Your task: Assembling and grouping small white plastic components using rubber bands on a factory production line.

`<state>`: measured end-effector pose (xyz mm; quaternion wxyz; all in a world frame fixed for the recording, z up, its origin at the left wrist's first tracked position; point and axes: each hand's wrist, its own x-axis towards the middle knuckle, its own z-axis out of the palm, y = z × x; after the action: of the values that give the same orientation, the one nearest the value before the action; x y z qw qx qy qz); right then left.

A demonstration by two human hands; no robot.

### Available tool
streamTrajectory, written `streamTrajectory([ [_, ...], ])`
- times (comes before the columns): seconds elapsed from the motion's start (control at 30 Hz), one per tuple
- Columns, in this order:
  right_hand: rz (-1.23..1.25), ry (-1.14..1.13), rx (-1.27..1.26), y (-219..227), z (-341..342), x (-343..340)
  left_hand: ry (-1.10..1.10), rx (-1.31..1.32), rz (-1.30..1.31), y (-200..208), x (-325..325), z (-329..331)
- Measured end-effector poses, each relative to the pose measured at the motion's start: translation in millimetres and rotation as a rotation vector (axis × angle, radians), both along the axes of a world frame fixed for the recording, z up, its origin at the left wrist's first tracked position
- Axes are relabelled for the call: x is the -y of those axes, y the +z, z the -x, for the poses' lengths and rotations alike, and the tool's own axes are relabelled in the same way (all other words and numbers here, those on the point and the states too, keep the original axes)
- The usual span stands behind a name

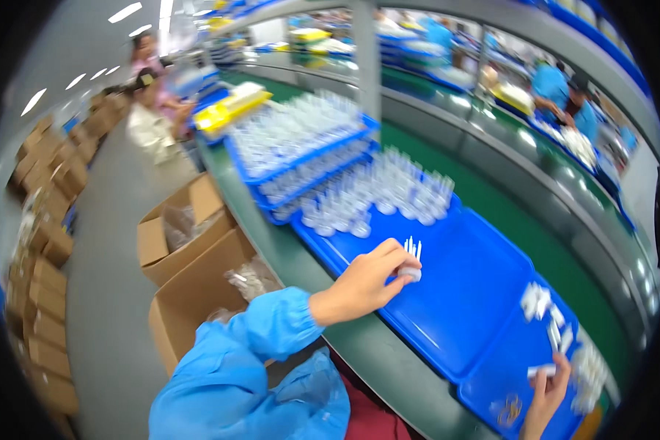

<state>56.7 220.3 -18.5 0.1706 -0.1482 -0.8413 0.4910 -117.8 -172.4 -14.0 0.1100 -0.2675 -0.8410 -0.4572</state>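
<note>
My left hand is closed over the middle of a blue tray. Between its thumb and fingers is a small white part with thin upright prongs. Lower right, my right hand pinches a short white plastic piece above a second blue tray. Beside it lie loose white pieces, and small ring-like bits sit near the tray's front corner. Clear plastic parts stand in rows at the far end of the first tray, slightly blurred.
Stacked blue trays of clear parts stand farther along the bench, with a yellow package behind. Open cardboard boxes are at the left. A green conveyor runs along the right, below a metal frame post. Other people work beyond.
</note>
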Motion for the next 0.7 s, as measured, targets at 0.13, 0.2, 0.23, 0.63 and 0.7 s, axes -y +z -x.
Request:
streamTrajectory([
  [0.13, 0.522, 0.048, -0.040, 10.4, 24.2, 68.5, -0.326, 0.179, -0.133, 3.7, -46.3, -63.0],
  [0.2, 0.736, 0.108, -0.022, -5.0, 32.3, 88.7, -0.458, 0.233, -0.129, -1.1, -64.2, -88.1],
  [0.23, 0.825, 0.122, -0.025, -12.2, 31.9, 89.3, -0.536, 0.301, -0.167, -4.8, -75.2, -95.3],
  [0.63, 0.699, 0.046, 0.005, -20.2, 7.3, 77.8, -0.711, 0.405, -0.051, -4.0, -107.3, -107.3],
  [0.7, 0.557, 0.078, 0.034, -16.8, 5.0, 81.3, -0.712, 0.387, -0.047, -5.7, -107.7, -106.4],
])
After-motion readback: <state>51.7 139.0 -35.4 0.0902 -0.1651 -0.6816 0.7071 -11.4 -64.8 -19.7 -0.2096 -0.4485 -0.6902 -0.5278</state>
